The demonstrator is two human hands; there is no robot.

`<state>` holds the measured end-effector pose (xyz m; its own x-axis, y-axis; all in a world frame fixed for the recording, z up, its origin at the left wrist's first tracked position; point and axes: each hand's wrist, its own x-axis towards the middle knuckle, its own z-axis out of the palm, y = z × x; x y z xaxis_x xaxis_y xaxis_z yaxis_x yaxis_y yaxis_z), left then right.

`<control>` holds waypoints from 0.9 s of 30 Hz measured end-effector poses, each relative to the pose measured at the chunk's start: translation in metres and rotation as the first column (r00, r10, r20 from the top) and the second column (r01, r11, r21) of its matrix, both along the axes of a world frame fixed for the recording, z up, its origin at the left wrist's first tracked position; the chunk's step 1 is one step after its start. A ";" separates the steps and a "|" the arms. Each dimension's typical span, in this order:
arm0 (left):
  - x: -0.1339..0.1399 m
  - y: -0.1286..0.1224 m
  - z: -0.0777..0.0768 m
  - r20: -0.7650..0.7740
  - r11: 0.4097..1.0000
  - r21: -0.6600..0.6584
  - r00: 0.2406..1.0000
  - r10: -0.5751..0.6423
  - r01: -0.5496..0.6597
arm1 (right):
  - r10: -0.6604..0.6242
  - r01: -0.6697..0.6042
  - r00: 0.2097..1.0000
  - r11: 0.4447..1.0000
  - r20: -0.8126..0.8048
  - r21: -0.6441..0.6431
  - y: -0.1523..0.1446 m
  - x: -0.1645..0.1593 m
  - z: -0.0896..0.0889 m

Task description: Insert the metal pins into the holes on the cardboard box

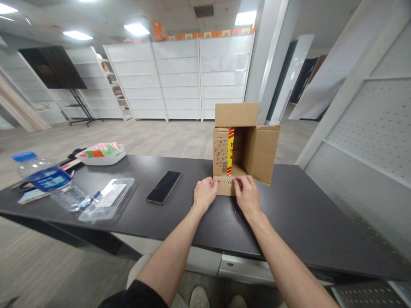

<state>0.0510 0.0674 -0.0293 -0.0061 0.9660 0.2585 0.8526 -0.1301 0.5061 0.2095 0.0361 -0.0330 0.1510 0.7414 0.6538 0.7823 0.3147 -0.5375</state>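
An open cardboard box (252, 147) stands on the dark table, its opening facing me and its flaps spread. Small round dark spots dot the left flap (220, 149), beside a strip of yellow and red tape (230, 149). Along the lower flap (225, 189) runs a row of small shiny pieces. My left hand (205, 193) is closed at that flap's left edge, seemingly gripping it. At its right side my right hand (248, 194) is pinched, its fingertips against the cardboard; what they hold is too small to make out. A thin dark object (233, 204) lies beside the right hand.
On the table (298, 214), left of my hands, lies a black phone (164, 187). Farther left are a clear plastic case (111, 199), a water bottle (53, 182) lying tilted and a white tray (102, 160) with colourful contents. A white perforated panel (369, 124) rises at the right.
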 end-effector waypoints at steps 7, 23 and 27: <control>0.000 0.000 0.000 -0.002 1.000 -0.013 1.000 0.007 -0.007 | -0.032 0.032 0.999 0.999 0.033 -0.027 -0.001 0.000 -0.001; 0.002 -0.002 0.005 0.007 0.999 -0.042 1.000 0.028 -0.027 | -0.044 0.048 0.996 0.997 0.072 -0.057 -0.001 -0.001 0.000; 0.002 -0.003 0.006 0.008 0.999 -0.039 1.000 0.023 -0.022 | -0.049 0.054 0.996 0.996 0.076 -0.065 -0.003 -0.001 0.001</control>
